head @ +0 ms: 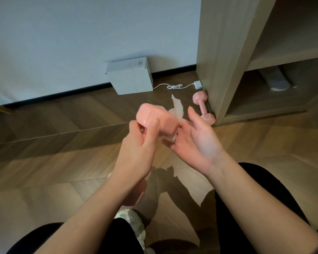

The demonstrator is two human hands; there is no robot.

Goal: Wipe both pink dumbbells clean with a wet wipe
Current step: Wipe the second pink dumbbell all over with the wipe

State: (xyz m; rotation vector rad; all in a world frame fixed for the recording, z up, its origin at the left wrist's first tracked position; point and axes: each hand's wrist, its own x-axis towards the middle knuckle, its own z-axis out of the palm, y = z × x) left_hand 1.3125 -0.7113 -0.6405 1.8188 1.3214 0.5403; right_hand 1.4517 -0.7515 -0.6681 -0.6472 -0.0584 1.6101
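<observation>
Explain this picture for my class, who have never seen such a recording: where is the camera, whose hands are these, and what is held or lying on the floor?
There is no machine here: a person wears one camera on the head, looking down at their own two bare hands. The left hand grips a pink dumbbell by its handle. The right hand, fingers straight, presses a white wet wipe against it. On the wooden floor a second pink dumbbell lies against a wooden cabinet. A white box stands by the wall, with a white cable beside it.

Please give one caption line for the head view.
Left hand grips one pink dumbbell, right hand presses a wet wipe against it.
</observation>
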